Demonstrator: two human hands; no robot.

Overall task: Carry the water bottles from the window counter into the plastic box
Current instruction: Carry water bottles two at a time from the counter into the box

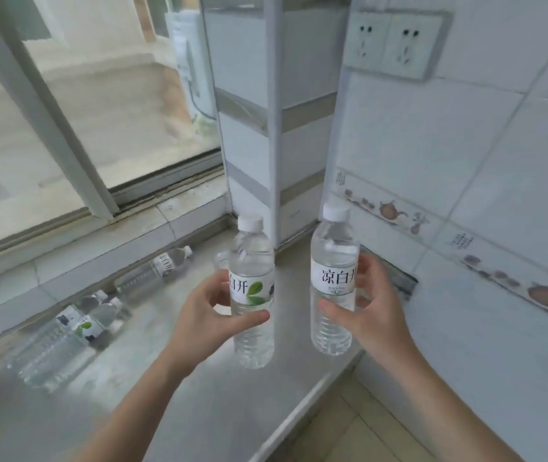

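My left fingers (249,320) grip one bottle (252,295), my right fingers (327,305) grip another (332,281). Three bottles (66,338) remain lying along the desk's (199,411) window edge. Box not visible.

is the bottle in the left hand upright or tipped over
Upright. The clear plastic water bottle with the leaf label has its white cap on top and base pointing down, gripped around the middle by the left hand.

Left hand (214,315) gripping an upright water bottle (252,295), right hand (371,303) gripping a second upright bottle (333,281), both held above the window counter (199,405), three more bottles (62,341) lying near the sill.
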